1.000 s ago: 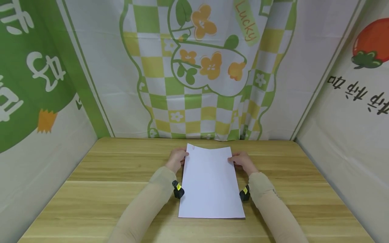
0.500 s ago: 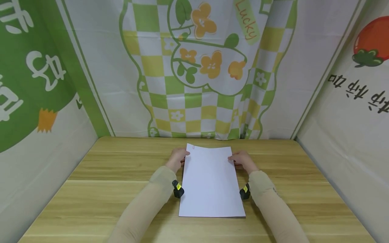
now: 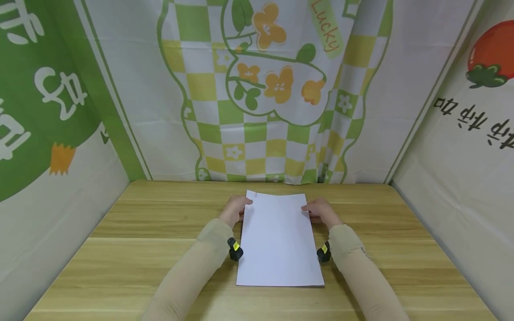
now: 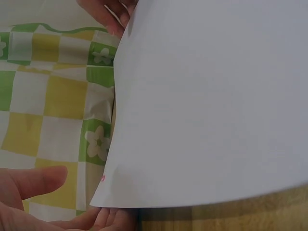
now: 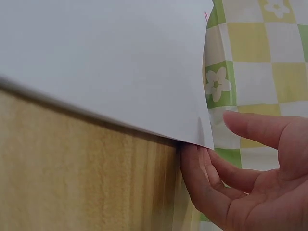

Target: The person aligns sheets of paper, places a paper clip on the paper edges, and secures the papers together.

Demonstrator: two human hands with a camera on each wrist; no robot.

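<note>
A stack or sheet of white paper (image 3: 280,240) lies lengthwise on the wooden table, its far edge sagging between slightly raised corners. A small pinkish-red paper clip (image 3: 255,195) sits on the far left corner. My left hand (image 3: 234,208) is at that corner; in the left wrist view its fingers (image 4: 108,219) reach under the paper, while the thumb stands apart. At the far right corner, my right hand (image 3: 322,211) has its fingers (image 5: 192,175) against the underside, thumb raised off the paper (image 5: 110,62). Fingertips under the paper are hidden.
The wooden table (image 3: 160,254) extends around the paper on both sides. A checked curtain (image 3: 257,151) hangs behind its far edge, with printed cloth walls left and right. Black wrist cameras (image 3: 235,250) sit beside the paper's long edges.
The sag along the paper's far edge has become shallower. My left thumb has shifted slightly inward over the corner; the right hand stays nearly where it was.
</note>
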